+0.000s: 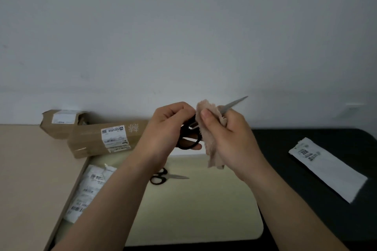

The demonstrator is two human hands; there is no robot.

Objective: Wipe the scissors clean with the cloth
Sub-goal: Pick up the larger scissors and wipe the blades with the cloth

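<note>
- A plain pale wall (183,26) fills the upper half of the view, behind the table's far edge.
- The work surface has three parts: a beige tabletop (24,169) on the left, a black surface (306,199) on the right, and a pale yellowish mat (193,210) between them.
- Two labelled cardboard boxes lie near the wall, the long box (91,140) in front of the shorter box (61,122).
- A white mailer (328,169) lies on the black surface, and a crumpled white parcel bag (89,189) lies at the mat's left edge.
- The left hand (165,128) is curled round the black handles of the scissors (234,104), held in the air above the mat.
- The right hand (230,138) pinches the pinkish cloth (210,120) around the blades, thumb pressed on top.
- The scissors' long axis runs from the handles at lower left to the tip at upper right, and the bare tip points up toward the wall.
- A second pair of scissors (163,176) lies flat on the mat, tip pointing right.
</note>
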